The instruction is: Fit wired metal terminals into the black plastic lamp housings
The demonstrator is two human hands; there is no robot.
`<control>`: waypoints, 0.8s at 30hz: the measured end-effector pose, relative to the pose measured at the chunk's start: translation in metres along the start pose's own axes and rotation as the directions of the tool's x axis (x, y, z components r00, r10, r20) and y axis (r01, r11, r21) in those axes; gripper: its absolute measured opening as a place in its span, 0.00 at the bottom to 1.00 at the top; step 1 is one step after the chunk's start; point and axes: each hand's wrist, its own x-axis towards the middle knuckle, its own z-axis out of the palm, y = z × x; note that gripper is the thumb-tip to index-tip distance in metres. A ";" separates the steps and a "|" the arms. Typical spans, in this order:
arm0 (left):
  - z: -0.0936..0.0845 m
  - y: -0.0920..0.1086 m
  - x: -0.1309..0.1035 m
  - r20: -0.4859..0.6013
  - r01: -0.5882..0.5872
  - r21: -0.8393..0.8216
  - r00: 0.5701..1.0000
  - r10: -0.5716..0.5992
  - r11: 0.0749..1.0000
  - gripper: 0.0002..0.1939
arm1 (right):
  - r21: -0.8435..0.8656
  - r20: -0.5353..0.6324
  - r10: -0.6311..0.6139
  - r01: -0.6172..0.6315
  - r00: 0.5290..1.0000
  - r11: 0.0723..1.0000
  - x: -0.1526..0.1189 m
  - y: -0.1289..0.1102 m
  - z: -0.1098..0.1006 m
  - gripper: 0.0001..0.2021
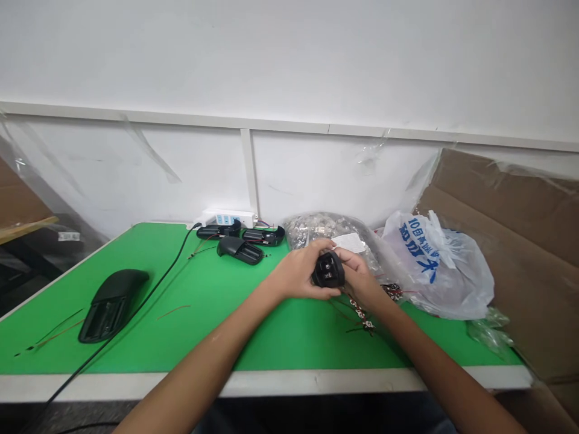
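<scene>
Between my hands, above the green table mat, is a black plastic housing (329, 272) with an open hollow end that shows small metal contacts. My left hand (301, 271) wraps round its left side, thumb and fingers closed on it. My right hand (359, 274) grips the right side near the top, its fingertips partly hidden behind the housing. Below my right hand lie small white parts with red and black wires (362, 314). A clear bag of small metallic parts (325, 224) rests just behind my hands.
Several similar black housings with wires, such as one nearby housing (239, 250), lie at the back. A larger-looking housing (113, 304) sits at left beside a black cable (149, 292). A white power strip (230, 217) is against the wall. At right are a white plastic bag (452, 283) and cardboard (511, 241).
</scene>
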 end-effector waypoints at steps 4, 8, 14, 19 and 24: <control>0.001 0.001 0.002 0.005 0.093 0.010 0.996 -0.093 0.996 0.41 | -0.103 -0.064 -0.068 0.061 0.996 0.993 0.007 0.002 -0.005 0.18; 0.005 0.000 0.001 -0.060 0.146 -0.019 0.987 -0.147 0.989 0.39 | -0.059 -0.099 -0.069 0.064 0.993 0.996 0.013 0.003 -0.008 0.19; 0.019 0.002 0.001 -0.182 0.061 -0.211 0.978 -0.100 0.976 0.48 | -0.029 -0.099 -0.097 0.095 0.990 0.995 0.016 0.006 -0.007 0.21; 0.033 0.014 0.006 -0.419 0.034 -0.541 0.855 -0.304 0.841 0.47 | -0.057 -0.118 -0.130 0.124 0.985 0.991 0.020 0.018 0.006 0.24; 0.038 0.018 0.012 -0.431 0.065 -0.702 0.753 -0.496 0.709 0.39 | -0.159 -0.170 -0.173 0.146 0.970 0.976 0.020 0.025 0.014 0.22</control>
